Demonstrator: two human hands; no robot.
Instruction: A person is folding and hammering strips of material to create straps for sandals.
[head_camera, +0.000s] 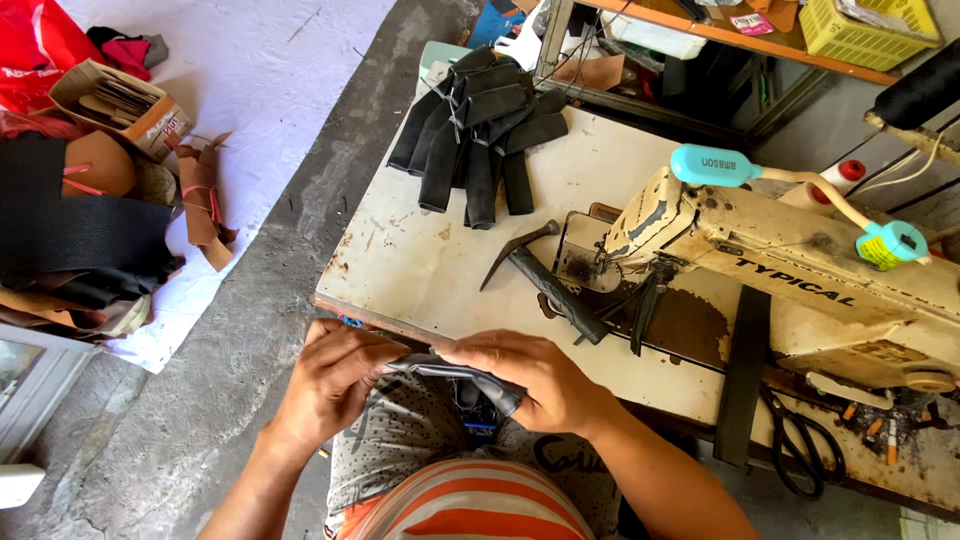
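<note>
Two hands (440, 375) around black strip (450, 372)

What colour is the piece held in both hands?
Black piece, seen in the head view.

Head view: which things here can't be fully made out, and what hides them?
- Black strip: both ends covered by the left hand and right hand.
- Sewing machine: its right end is cut off by the picture's right edge.
- Scissors: blades hidden under the black strap.
- Yellow basket: cut off by the top edge.
</note>
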